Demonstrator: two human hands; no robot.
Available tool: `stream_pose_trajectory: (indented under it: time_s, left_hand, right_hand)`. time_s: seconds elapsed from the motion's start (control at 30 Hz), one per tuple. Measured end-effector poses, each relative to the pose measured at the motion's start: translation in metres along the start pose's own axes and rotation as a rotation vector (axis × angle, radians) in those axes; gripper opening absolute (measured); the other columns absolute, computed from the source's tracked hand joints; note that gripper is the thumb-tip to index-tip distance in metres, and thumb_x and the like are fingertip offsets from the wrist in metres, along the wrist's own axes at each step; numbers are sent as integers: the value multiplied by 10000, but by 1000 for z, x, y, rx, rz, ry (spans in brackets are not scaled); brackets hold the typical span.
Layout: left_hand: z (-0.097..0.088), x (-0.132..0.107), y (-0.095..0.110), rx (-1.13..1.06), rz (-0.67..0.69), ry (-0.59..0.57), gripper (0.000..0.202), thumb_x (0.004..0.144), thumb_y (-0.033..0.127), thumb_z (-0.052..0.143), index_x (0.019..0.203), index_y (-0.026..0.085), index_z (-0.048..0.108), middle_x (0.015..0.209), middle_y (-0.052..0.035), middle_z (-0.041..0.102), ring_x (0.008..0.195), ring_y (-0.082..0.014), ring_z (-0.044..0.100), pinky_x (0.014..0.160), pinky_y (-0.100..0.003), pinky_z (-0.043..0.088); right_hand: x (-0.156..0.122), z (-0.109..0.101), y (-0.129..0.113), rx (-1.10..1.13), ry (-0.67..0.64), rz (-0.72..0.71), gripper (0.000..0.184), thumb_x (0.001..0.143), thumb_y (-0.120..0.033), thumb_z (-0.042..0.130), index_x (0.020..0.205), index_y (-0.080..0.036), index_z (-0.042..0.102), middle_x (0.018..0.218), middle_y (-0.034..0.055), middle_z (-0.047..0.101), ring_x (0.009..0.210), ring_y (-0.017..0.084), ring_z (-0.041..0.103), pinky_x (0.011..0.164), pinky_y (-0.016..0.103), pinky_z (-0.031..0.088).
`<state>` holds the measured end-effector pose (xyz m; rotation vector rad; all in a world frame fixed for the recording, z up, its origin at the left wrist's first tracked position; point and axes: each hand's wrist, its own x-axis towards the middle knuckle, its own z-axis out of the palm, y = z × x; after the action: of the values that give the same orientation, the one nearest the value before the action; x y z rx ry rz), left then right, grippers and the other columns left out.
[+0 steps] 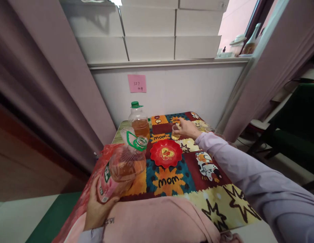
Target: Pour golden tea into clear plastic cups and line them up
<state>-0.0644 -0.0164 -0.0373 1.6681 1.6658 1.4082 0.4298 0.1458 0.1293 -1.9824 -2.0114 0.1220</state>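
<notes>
Clear bottle (129, 158), uncapped, with green handle (140, 145) at the neck, pink label (108, 187) and amber liquid (125, 173) inside; tilted, mouth up and away from the person, at the left of the patterned surface (237, 202). Left hand (102, 207): curled round the bottle's base, holding it. Right hand (188, 129): arm outstretched, one finger extended, touching small cup (175, 134); whether it grips cannot be told.
</notes>
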Motion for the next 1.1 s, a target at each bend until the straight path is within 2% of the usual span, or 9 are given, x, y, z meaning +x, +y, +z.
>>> stream_pose_trajectory:
  time_s: [0.1,0.2,0.4,0.63,0.83,0.97,1.1]
  left_hand:
    - [-2,0,-3,11,-8,17,1228,573,595,1026,1621,246,491,1693,-206,531,1605,-514,442,1338,-681,305]
    - [-3,-2,-4,23,-2,8,1227,592,589,1015,1638,242,474,1691,-211,532,1604,-517,443,1333,-696,302]
    - [-3,-5,-2,37,-22,5,1230,609,606,997,1655,252,456,1710,-212,509,1609,-517,433,1334,-708,287]
    - [-3,-4,1,79,-17,32,1220,593,593,994,1647,261,479,1692,-197,522,1574,-528,471,1320,-716,319]
    - [-1,-5,5,61,-12,31,1207,597,595,990,1642,278,479,1673,-167,550,1577,-503,476,1327,-682,335]
    - [1,-6,10,57,-8,67,1190,587,666,968,1611,272,507,1652,-170,566,1561,-506,493,1327,-679,333]
    - [0,-6,9,80,-9,30,1173,610,638,970,1621,274,498,1648,-174,566,1565,-503,491,1318,-680,348]
  right_hand:
    - [16,-3,36,-27,38,38,833,892,-537,821,1589,-181,537,1311,185,819,1220,380,769,1004,448,550]
    - [25,9,67,-77,46,93,826,886,-519,823,1578,-165,542,1267,195,828,1229,393,762,1025,461,536]
    - [32,40,103,-128,4,210,854,881,-557,815,1570,-147,520,1313,213,807,1276,390,737,1042,456,515]
    - [35,50,115,-145,5,244,698,903,-531,788,1470,-181,580,1280,204,811,1260,378,735,1077,488,482]
    - [33,49,113,-152,-28,263,673,892,-531,797,1425,-162,614,1298,244,793,1244,392,731,1097,516,455]
    - [33,51,113,-169,-20,264,668,898,-536,793,1429,-169,621,1252,224,808,1220,385,736,1105,529,442]
    - [32,53,113,-173,-5,247,658,903,-555,786,1423,-181,638,1211,207,821,1201,379,744,1089,525,452]
